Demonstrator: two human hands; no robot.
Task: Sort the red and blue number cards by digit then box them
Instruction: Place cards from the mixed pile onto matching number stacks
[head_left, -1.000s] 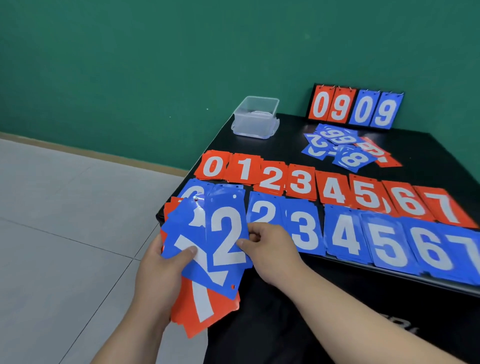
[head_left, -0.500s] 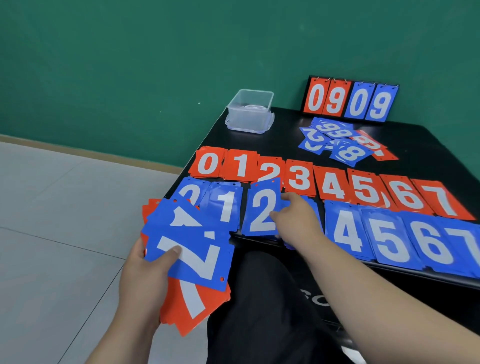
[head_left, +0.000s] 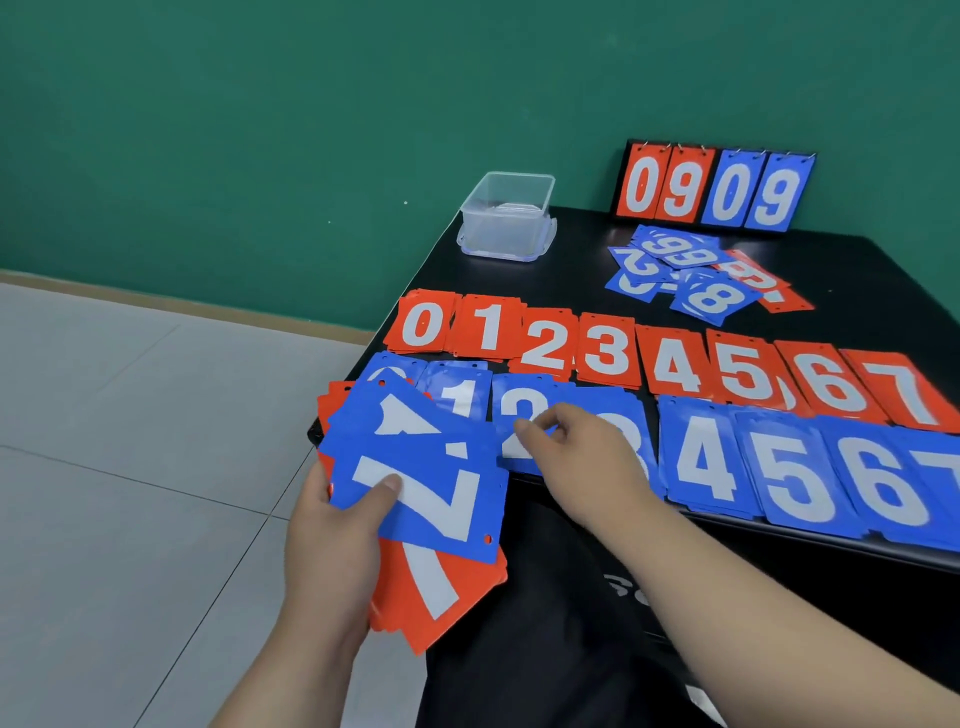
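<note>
We grip the mixed cards (head_left: 431, 499) in our left hand (head_left: 332, 545) at seven o'clock; our right hand (head_left: 587, 457) touches the blue 2 pile (head_left: 511, 397), and we cannot tell whether it pinches.

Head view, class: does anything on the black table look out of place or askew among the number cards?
Yes. The loose heap of blue and red number cards at the black table's far side lies overlapped at odd angles, digits mixed, unlike the neat red row and blue row nearer the person.
</note>
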